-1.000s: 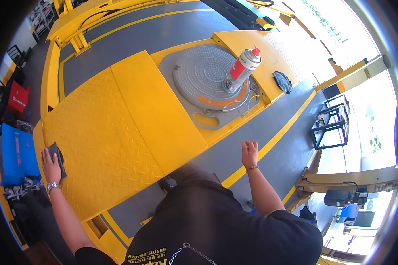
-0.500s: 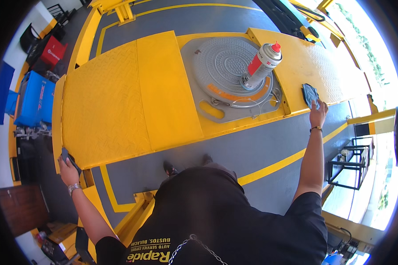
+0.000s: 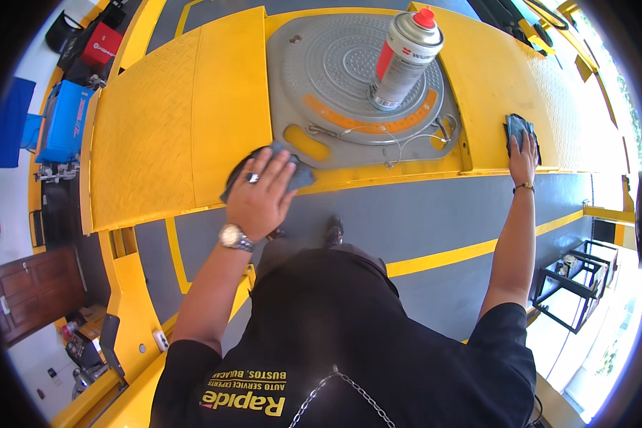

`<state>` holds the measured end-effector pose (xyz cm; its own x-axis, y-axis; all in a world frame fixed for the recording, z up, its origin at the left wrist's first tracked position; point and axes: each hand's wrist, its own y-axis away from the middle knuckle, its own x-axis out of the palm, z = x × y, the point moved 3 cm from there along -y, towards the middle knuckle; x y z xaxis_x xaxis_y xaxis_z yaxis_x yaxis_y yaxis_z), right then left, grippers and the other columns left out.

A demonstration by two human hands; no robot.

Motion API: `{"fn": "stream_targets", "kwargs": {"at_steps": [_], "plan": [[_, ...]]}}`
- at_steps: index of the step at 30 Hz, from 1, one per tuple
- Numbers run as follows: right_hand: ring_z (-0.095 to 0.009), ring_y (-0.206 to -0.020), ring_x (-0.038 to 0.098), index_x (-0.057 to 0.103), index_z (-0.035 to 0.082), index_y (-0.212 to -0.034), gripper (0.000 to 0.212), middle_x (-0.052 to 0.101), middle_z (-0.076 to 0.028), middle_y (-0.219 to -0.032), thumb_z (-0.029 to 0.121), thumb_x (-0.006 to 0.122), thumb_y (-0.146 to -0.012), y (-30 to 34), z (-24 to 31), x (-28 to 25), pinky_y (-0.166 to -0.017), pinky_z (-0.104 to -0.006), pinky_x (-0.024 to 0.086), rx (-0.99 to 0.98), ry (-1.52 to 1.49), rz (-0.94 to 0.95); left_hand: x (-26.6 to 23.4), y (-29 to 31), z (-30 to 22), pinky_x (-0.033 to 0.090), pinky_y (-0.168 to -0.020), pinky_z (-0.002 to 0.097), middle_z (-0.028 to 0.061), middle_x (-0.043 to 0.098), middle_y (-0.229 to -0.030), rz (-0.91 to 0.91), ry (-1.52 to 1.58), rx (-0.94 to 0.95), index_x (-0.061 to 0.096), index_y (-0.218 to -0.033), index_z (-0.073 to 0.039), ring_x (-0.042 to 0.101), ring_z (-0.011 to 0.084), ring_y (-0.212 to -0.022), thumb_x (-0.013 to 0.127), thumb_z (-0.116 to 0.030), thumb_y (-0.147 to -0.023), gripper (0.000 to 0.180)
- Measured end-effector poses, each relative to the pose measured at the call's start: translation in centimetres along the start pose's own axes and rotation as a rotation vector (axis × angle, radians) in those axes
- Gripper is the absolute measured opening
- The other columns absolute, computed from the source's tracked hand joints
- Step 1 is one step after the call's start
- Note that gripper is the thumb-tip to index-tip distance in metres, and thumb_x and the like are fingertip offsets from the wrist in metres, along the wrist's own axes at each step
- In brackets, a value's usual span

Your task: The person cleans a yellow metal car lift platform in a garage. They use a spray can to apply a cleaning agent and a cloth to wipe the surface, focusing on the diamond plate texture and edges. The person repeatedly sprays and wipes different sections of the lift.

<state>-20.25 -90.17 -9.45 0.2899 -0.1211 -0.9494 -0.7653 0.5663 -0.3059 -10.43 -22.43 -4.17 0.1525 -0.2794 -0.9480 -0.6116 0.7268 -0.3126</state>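
Note:
My left hand (image 3: 258,191) presses a dark grey cloth (image 3: 305,175) against the front edge of the yellow ramp platform (image 3: 146,135), its fingers laid over the cloth. At the right, my right hand (image 3: 523,158) holds a second dark cloth (image 3: 518,125), folded, on the platform's right section. Between the hands a round grey turntable plate (image 3: 321,64) is set in the platform, with an orange scale strip and a thin wire cable on it. A spray can (image 3: 401,68) with a red cap and a silver and red body stands on the plate, apart from both hands.
The grey floor (image 3: 435,221) with yellow lines lies below the platform. A yellow lift beam (image 3: 132,299) rises at the left. Blue equipment (image 3: 63,121) and a red box (image 3: 101,44) stand at far left. A black metal frame (image 3: 576,282) is at the right.
My left hand has slid its cloth from the platform's far left corner toward the turntable plate. My right hand stays at the right with its cloth. The view has shifted closer to the platform.

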Motion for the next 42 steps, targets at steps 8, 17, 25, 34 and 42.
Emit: {"fn": "stream_targets", "kwargs": {"at_steps": [8,17,25,34,42], "plan": [[-0.037,-0.155,0.033,0.049,0.014,-0.158,0.070,0.040,-0.014,-0.167,0.059,0.049,-0.103,0.4,1.8,-0.2,-0.128,-0.0491,0.022,0.045,-0.048,-0.053,7.4,-3.0,-8.0,0.049,-0.111,0.0492,0.0086,0.066,-0.128,-0.190,0.064,0.272,0.072,-0.126,-0.006,0.056,0.0331,-0.133,0.077,-0.024,-0.086,0.044],[-0.034,-0.157,0.031,0.049,0.017,-0.157,0.071,0.040,-0.012,-0.168,0.061,0.049,-0.102,1.5,3.8,-1.4,-0.129,-0.0480,0.019,0.097,-0.055,-0.075,8.9,-6.3,-11.8,0.051,-0.105,0.0445,0.0082,0.067,-0.129,-0.220,0.037,0.397,0.072,-0.126,-0.005,0.060,0.0284,-0.123,0.071,-0.015,-0.086,0.041],[-0.033,-0.156,0.033,0.051,0.018,-0.157,0.070,0.040,-0.012,-0.167,0.060,0.051,-0.101,2.0,4.4,-1.7,-0.130,-0.0487,0.019,0.122,-0.073,-0.111,12.4,-15.1,-22.0,0.050,-0.100,0.0392,0.0091,0.065,-0.122,-0.202,0.077,0.486,0.072,-0.122,-0.001,0.061,0.0259,-0.115,0.064,-0.016,-0.092,0.034],[-0.036,-0.155,0.033,0.052,0.016,-0.156,0.067,0.042,-0.016,-0.166,0.056,0.052,-0.102,1.1,4.0,-0.8,-0.129,-0.0504,0.020,0.037,-0.051,-0.076,12.5,-16.8,-23.4,0.050,-0.102,0.0413,0.0115,0.059,-0.137,-0.103,0.153,0.431,0.064,-0.134,-0.003,0.058,0.0282,-0.124,0.065,-0.013,-0.091,0.045],[-0.035,-0.154,0.035,0.050,0.014,-0.157,0.066,0.041,-0.015,-0.166,0.054,0.048,-0.105,0.9,1.5,-0.5,-0.126,-0.0487,0.026,-0.015,-0.008,-0.044,9.2,-4.6,-12.1,0.052,-0.107,0.0417,0.0098,0.062,-0.139,-0.207,0.067,0.271,0.064,-0.139,-0.005,0.062,0.0272,-0.126,0.063,-0.014,-0.091,0.048]]}}
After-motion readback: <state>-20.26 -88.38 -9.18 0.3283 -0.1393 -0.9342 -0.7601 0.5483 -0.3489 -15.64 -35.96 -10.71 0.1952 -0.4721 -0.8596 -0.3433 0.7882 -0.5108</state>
